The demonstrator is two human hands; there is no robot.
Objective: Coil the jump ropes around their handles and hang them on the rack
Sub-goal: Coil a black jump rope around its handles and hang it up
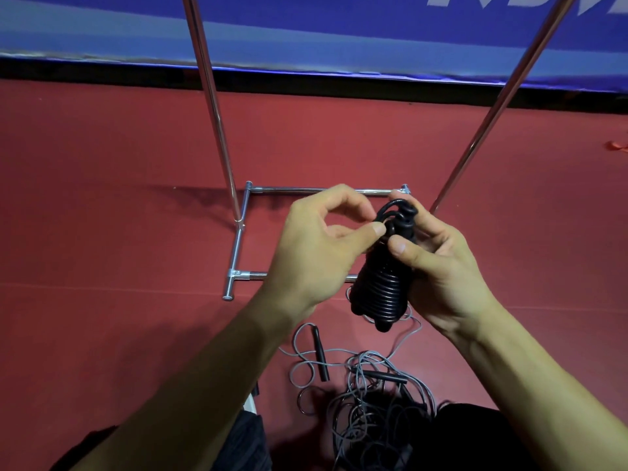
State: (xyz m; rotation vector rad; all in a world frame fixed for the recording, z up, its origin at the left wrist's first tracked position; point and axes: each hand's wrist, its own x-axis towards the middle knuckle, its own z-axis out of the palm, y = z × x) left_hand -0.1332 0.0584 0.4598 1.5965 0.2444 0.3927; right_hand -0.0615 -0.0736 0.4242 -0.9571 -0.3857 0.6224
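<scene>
A black jump rope point(382, 290) is wound in tight coils around its two handles, and I hold it upright in front of me. My right hand point(441, 263) grips the upper part of the bundle, thumb across the front. My left hand point(319, 246) pinches the loose rope end at the top of the coil between thumb and fingers. The metal rack point(238, 243) stands on the red floor just beyond my hands; its two shiny uprights point(210, 96) rise out of the top of the view. A tangle of grey jump ropes with black handles point(367, 385) lies on the floor below my hands.
A blue banner point(306, 32) runs along the wall behind the rack, above a black strip. The rack's base bars point(299, 190) lie flat on the floor. A small red scrap point(616, 146) lies at the far right. My dark-clothed knees show at the bottom edge.
</scene>
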